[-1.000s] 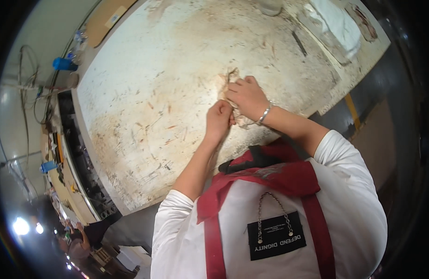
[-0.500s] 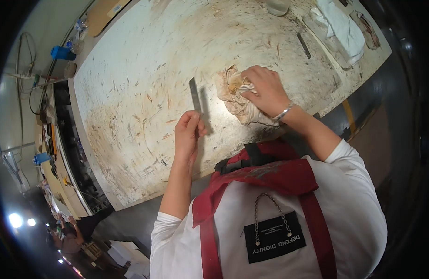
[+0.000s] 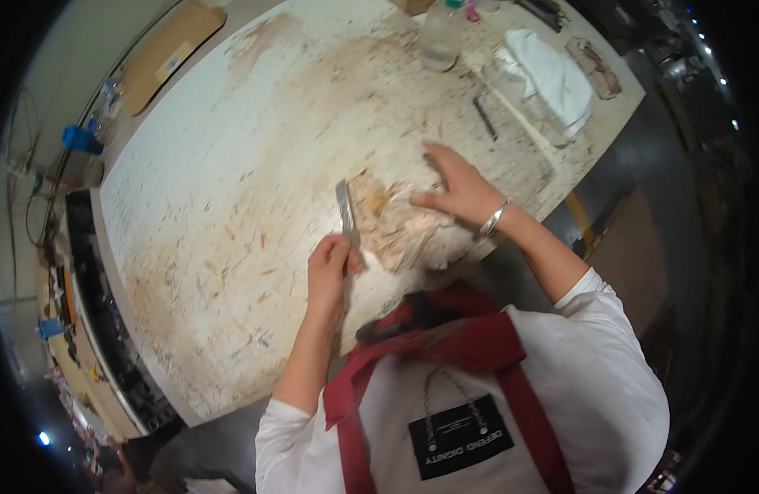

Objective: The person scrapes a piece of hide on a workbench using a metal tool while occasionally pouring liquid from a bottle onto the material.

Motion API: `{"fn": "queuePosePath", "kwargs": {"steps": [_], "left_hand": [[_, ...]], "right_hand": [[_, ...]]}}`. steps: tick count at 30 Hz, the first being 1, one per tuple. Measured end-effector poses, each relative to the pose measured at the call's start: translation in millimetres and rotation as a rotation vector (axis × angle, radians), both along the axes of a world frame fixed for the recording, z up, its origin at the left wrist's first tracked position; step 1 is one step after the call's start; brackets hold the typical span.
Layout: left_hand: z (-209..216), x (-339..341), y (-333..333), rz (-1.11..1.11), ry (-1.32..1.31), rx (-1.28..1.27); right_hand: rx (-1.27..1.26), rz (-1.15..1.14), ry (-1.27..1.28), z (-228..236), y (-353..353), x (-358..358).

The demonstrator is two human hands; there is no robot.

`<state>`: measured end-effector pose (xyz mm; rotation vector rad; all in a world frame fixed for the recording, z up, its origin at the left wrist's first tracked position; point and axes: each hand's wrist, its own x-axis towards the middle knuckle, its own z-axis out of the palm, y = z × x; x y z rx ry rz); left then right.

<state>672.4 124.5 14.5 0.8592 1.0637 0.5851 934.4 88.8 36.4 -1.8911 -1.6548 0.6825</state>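
Between the thumb and fingers of my left hand (image 3: 332,262) is the lower end of a flat, narrow metal strip (image 3: 344,206), its long part pointing away from me. Just right of it a crumpled, brown-stained cloth (image 3: 396,230) lies on the worn white tabletop (image 3: 207,206). My right hand (image 3: 462,188) hovers at the cloth's right side with thumb and fingers spread, and nothing shows in its grip. Whether the thumb still touches the cloth I cannot tell.
A dark thin strip (image 3: 485,119) lies farther right on the table. Beyond it stand a clear bottle (image 3: 440,37) and a folded white towel (image 3: 552,78) on a tray. A tan board (image 3: 169,58) rests at the far left edge, near a blue container (image 3: 81,140).
My right hand has let go of the cloth and its fingers have spread. The metal strip now sits close to the cloth's left edge. The whole view has shifted.
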Motion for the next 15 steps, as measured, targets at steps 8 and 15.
{"fn": "queuePosePath", "kwargs": {"steps": [8, 15], "left_hand": [[4.4, 5.2, -24.9, -0.067, 0.059, -0.018], [13.4, 10.6, -26.0, -0.058, 0.073, -0.087]], "right_hand": [[0.500, -0.482, 0.244, -22.9, 146.4, 161.7], [0.653, -0.344, 0.442, -46.9, 198.6, 187.0]]}}
